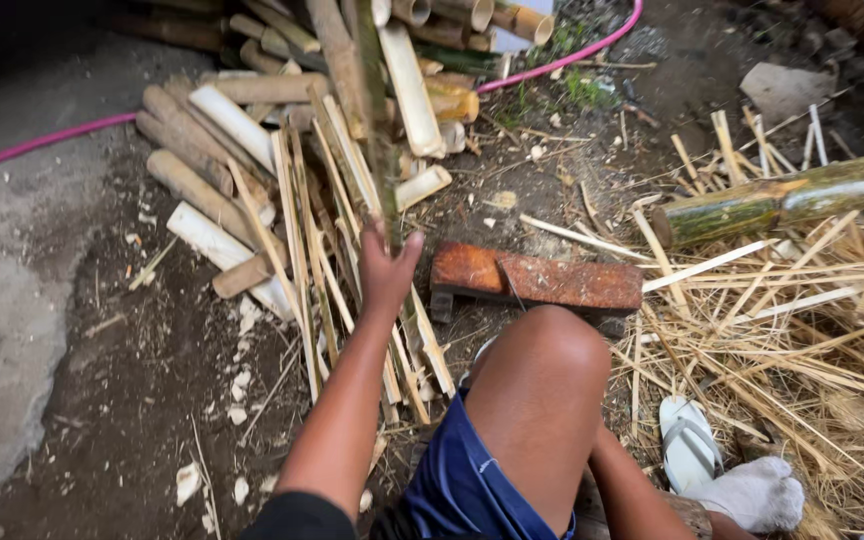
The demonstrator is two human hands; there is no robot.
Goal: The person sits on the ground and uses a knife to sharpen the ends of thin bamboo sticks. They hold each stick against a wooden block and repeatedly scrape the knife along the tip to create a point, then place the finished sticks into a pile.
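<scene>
My left hand (387,268) reaches forward and grips a long green bamboo strip (376,110) that stands upright from the pile. My right hand (757,492) wears a white glove and rests low at the right, by my raised knee (549,345). It holds nothing that I can see. A reddish wooden block (537,279) lies on the ground just beyond my knee. Split bamboo slats (312,240) lie flat under and left of my left hand.
Cut bamboo sections (202,150) are heaped at the back. A thick green bamboo pole (792,197) lies at the right over a mat of thin shavings (802,330). A white sandal (687,440) sits beside my leg. A pink hose (42,143) crosses the dirt ground.
</scene>
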